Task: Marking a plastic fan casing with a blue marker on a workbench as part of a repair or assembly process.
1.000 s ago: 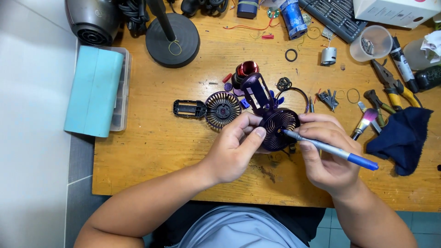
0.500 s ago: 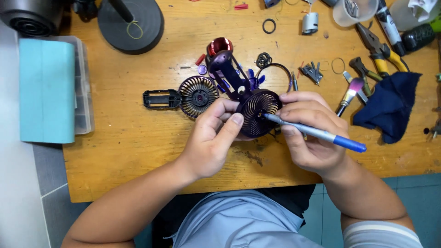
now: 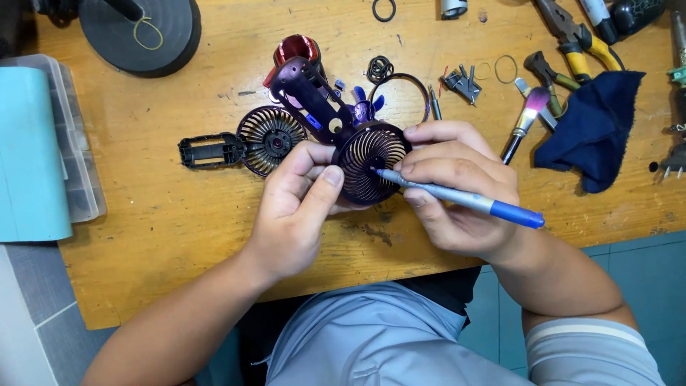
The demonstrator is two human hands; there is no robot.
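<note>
Head view. A wooden workbench carries a small purple handheld fan with a round slatted grille, taken partly apart; all positions below are given relative to this fan. The left hand closes on the lower left rim of the grille, thumb pressed against its face. The right hand wraps the right rim and at the same time pinches a slim grey tool with a blue cap, whose tip rests at the grille's centre hub. The fan's purple handle runs up and to the left, and its open shell shows the inner parts. Just left of the fan lies a second round dark grille on a black frame, detached. Above the handle sits a red cylindrical part. To the right lie a small pink-bristled brush, a dark blue cloth and yellow-handled pliers. Far left stands a pale teal box. Judged from this layout, the housing is already opened and one grille removed; work at the hub of the held grille is in hand, and the fan is not whole.
</note>
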